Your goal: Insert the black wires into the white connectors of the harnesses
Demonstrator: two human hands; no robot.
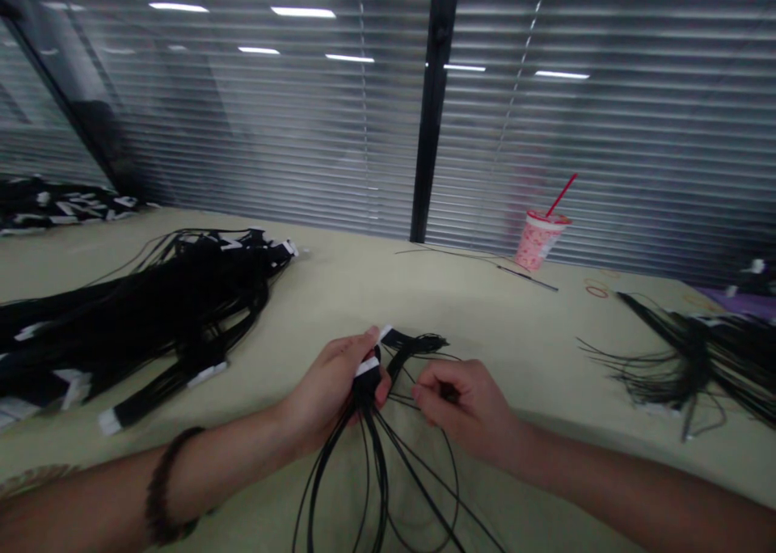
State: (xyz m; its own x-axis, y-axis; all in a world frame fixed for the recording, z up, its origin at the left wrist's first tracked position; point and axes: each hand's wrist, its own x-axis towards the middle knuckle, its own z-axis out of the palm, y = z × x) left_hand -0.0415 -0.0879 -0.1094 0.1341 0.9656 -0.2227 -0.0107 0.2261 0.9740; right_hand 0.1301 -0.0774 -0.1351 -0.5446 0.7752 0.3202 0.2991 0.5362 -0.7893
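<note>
My left hand [339, 379] is closed around a bundle of thin black cables [366, 395] near the middle of the table. White labels or connectors [367, 365] show at the top of the bundle, beside the thumb. Loose cable lengths hang down from it toward the front edge of the view. To the right, my right hand [464, 399] is closed with thumb and forefinger pinched around thin black strands that run across from the bundle. A folded black end [418, 343] of the cables sticks out between both hands.
A big pile of black cables [182, 294] lies at the left, more cables [691, 359] at the right. A pink cup [539, 239] with a red straw stands by the window blinds, a pen [527, 277] and rubber bands [596, 292] near it.
</note>
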